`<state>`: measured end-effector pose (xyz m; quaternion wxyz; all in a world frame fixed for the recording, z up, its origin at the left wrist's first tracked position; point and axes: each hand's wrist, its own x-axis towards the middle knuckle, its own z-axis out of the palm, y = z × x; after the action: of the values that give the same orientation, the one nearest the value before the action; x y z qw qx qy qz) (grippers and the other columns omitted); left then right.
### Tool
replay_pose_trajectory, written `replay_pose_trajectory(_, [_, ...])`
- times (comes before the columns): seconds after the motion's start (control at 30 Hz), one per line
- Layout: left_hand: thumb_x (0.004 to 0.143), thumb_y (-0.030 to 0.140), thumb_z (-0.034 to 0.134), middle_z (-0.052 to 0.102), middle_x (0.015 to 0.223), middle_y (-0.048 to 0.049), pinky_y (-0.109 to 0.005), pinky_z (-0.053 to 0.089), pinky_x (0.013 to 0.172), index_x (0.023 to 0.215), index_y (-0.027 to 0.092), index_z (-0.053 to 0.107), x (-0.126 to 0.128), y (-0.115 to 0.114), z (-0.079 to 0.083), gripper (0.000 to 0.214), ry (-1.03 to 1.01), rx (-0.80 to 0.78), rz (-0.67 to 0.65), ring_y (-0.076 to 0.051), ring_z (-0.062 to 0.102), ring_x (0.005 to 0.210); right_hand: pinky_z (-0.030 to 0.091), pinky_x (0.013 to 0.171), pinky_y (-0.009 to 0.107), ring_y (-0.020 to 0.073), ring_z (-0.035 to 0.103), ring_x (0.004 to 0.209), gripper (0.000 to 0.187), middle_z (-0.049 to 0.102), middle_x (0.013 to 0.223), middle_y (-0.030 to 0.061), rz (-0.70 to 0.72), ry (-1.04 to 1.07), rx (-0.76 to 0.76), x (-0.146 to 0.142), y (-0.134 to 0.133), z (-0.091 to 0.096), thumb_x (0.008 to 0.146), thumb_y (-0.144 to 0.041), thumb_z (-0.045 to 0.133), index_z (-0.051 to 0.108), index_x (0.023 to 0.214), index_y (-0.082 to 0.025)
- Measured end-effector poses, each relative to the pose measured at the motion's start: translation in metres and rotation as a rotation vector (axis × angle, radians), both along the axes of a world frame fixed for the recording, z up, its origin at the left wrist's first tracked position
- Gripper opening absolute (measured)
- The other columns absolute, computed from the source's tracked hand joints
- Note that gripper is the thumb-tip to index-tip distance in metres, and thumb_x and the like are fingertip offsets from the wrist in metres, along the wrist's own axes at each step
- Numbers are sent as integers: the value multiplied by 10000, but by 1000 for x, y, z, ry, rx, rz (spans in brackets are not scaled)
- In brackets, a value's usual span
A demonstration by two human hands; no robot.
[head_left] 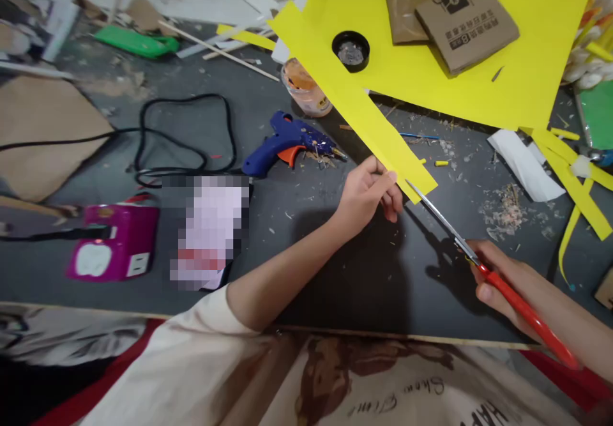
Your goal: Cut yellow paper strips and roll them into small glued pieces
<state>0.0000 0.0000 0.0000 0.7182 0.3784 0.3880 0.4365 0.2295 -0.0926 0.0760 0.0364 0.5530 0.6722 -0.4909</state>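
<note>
My left hand (366, 193) pinches a long yellow paper strip (354, 103) near its lower end, thumb on top. The strip slants up and left over the table, its far end passing over a jar. In my right hand (502, 279) is a pair of scissors (522, 308) with red handles, the fingers closed around them. The blades look nearly together, and their tips touch or overlap the strip's lower end beside my left thumb. Whether the blades have paper between them I cannot tell.
A blue glue gun (287, 142) lies left of the strip, near an open jar (304, 87). A large yellow sheet (479, 97) bears cardboard pieces (467, 23) and a black lid (351, 51). A phone (211, 234), purple box (115, 241), cable (186, 97) and yellow offcuts (577, 183) lie around.
</note>
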Motion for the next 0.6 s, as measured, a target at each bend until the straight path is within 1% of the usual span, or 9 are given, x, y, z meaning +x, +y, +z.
replay_pose_trajectory(0.23, [792,355,607,612,460,80,-134,428,293,753,185,406,1,-7,2,267,-73,-14,-69,-68,531,295,397,514,204,115,500,586,375,520,731,-7,16,1,-9,-4,-2,5,903,-511,396,385,1147,-226])
replay_pose_trajectory(0.33, [800,395,613,621,479,70,-131,432,305,748,183,404,2,-10,3,302,-80,-2,-122,-70,553,318,398,523,203,112,504,597,376,534,767,0,4,7,-12,-6,-2,6,898,-508,409,382,1148,-228])
replay_pose_trajectory(0.43, [799,438,612,623,484,64,-134,429,313,739,186,393,2,-13,5,339,-78,12,-155,-69,553,322,405,535,204,110,503,604,364,531,793,-1,-13,16,-33,-10,-2,6,908,-509,375,370,1152,-239])
replay_pose_trajectory(0.6, [789,459,618,623,488,58,-149,432,318,743,193,399,2,-13,7,347,-42,2,-147,-70,548,325,394,508,211,108,469,542,435,490,718,-21,-63,31,-29,-14,-2,1,878,-609,329,391,1093,-236])
